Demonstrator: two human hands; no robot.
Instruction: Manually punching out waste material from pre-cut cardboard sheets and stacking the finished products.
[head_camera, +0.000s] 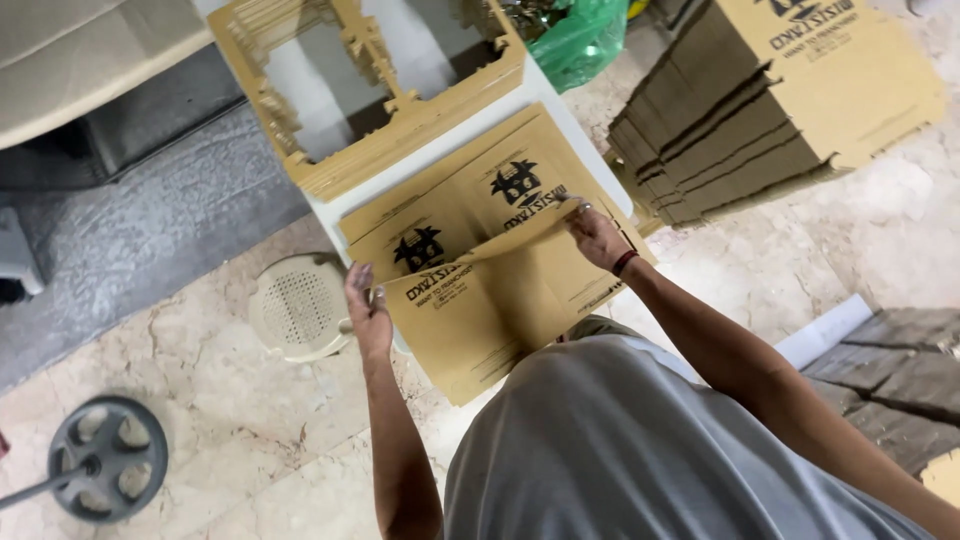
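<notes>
A flat printed cardboard sheet (500, 300) lies atop a pile of like sheets on the white bench (560, 120), its top flap half lifted. The left hand (368, 305) pinches the sheet's left edge; the right hand (598, 235) grips the raised flap. Die-cut cardboard frames (400, 130) lie beyond, a stack of flat cartons (760, 110) to the right. A hard pull on the flap could tear the crease or drag the pile off the bench edge.

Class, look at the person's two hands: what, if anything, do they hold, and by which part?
Both hold the top cardboard sheet: left hand at its left edge, right hand at its raised upper right edge.
</notes>
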